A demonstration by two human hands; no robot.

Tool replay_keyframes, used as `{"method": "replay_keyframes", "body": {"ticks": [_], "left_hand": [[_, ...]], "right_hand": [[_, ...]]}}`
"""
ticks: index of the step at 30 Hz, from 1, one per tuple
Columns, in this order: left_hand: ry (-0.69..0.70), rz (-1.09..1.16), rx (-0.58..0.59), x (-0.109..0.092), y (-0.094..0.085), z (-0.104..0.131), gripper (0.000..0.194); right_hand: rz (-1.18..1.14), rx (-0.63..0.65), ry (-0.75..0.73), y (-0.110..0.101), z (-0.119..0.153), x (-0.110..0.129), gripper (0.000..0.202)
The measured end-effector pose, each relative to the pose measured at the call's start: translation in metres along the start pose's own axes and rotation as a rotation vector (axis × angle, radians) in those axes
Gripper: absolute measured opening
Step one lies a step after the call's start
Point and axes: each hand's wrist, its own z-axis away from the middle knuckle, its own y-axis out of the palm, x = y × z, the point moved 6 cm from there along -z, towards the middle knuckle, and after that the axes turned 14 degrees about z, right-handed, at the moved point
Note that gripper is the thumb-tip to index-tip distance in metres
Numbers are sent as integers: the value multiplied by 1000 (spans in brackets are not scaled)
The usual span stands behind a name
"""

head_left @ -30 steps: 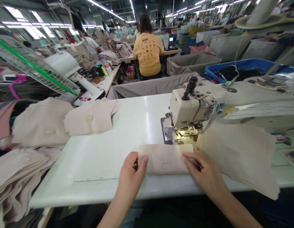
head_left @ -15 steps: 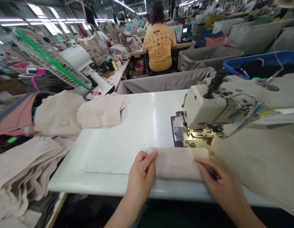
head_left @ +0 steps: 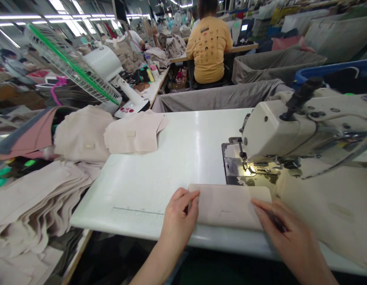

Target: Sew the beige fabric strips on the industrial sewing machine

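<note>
The fabric piece [head_left: 225,204] was pale beige, the table [head_left: 183,162] white, the shirt [head_left: 209,49] orange-yellow with small dark motifs.

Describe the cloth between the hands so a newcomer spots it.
On the white table, find the sewing machine. On its near side lies the oblong beige cloth. Unlike the beige cloths either side, it lies between the left hand and right hand.

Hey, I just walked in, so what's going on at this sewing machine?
Someone's left hand touches the left end of a pale fabric piece; the right hand, which also holds a dark object too hidden to name, touches the other. The piece lies on the white table, just on the near side of the sewing machine. Stacks of similar cloth sit at the left, and a co-worker sits ahead, back turned.
</note>
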Motion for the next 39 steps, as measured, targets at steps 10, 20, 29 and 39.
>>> {"method": "replay_keyframes", "body": {"ticks": [10, 20, 29, 39], "left_hand": [[-34, -7, -3, 0, 0, -1, 26], [-47, -39, 7, 0, 0, -3, 27], [-45, -88, 27, -1, 1, -4, 28], [6, -111, 41, -1, -1, -9, 29]], "right_hand": [[-4, 4, -8, 3, 2, -2, 26], [-34, 12, 7, 4, 1, -2, 27], [-36, 23, 26, 5, 1, -3, 25], [-111, -28, 54, -1, -7, 3, 23]]}}
